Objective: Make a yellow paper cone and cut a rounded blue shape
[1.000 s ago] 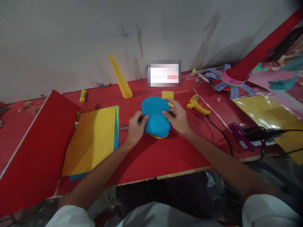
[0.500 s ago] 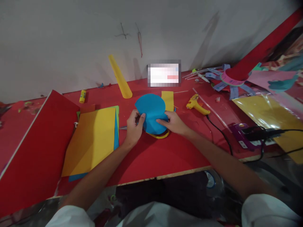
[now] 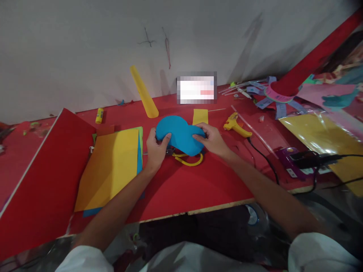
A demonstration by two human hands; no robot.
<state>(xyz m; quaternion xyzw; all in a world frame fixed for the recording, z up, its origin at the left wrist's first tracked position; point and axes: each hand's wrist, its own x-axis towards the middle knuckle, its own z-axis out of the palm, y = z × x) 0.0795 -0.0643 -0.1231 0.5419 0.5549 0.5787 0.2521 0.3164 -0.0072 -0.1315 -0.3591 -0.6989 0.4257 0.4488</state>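
A blue paper cutout (image 3: 178, 133) with two rounded lobes is held above the red table. On its left edge my left hand (image 3: 157, 148) is closed, thumb on top and the other fingers partly hidden behind. My right hand (image 3: 211, 140) pinches the right lobe, thumb in front. Beneath the paper lie yellow-handled scissors (image 3: 190, 164), their blades partly covered by my left hand. Just behind the cutout rests a small yellow paper piece (image 3: 200, 116). Left of my left hand is a stack of coloured paper sheets (image 3: 113, 166), yellow on top.
A yellow glue gun (image 3: 238, 126) lies to the right, its cord running toward a purple power strip (image 3: 292, 162). A yellow paper cone (image 3: 144, 92) stands near the wall. Far left are a glue stick (image 3: 99, 116) and a large red board (image 3: 48, 177).
The blue cutout has turned and tilted, its left lobe moving left and down. Both hands shifted with it, still gripping, and more of the scissors' handles shows.
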